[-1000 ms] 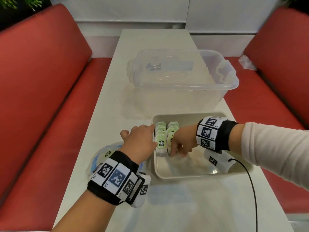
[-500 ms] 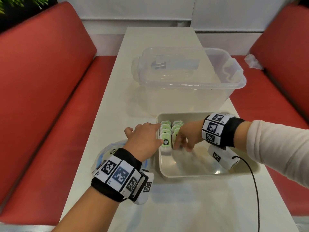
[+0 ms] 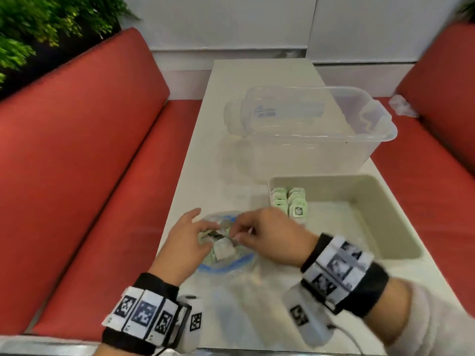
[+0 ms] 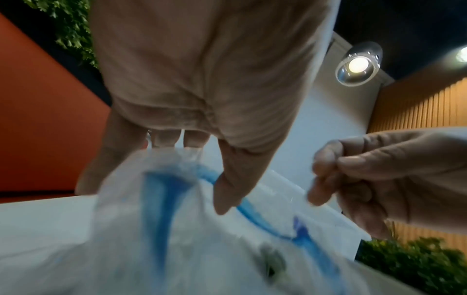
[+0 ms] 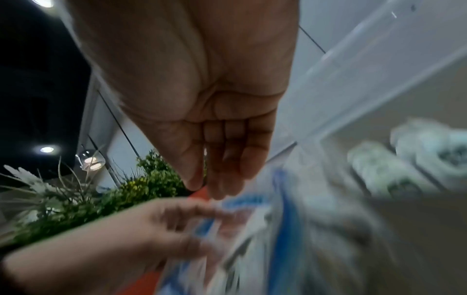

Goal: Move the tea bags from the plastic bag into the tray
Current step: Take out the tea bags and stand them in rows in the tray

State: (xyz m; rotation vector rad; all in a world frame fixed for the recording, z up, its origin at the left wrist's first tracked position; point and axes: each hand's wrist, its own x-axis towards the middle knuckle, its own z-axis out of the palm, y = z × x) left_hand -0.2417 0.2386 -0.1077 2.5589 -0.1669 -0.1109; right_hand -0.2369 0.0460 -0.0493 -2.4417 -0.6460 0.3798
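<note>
Gripping the clear blue-edged plastic bag (image 3: 226, 263) mouth, left hand (image 3: 185, 242) and right hand (image 3: 267, 235) fingers pinch it near counter (image 3: 257, 317) edge; beige tray (image 3: 385, 227) right half free.

Red benches (image 3: 84, 176), white wall (image 3: 231, 19)

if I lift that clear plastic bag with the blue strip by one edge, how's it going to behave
The plastic bag looks thin and crumpled, so it will likely sag rather than hold shape. Its mouth lies open between the left hand and right hand, so the tea bags inside may slide out. It probably weighs little.
</note>
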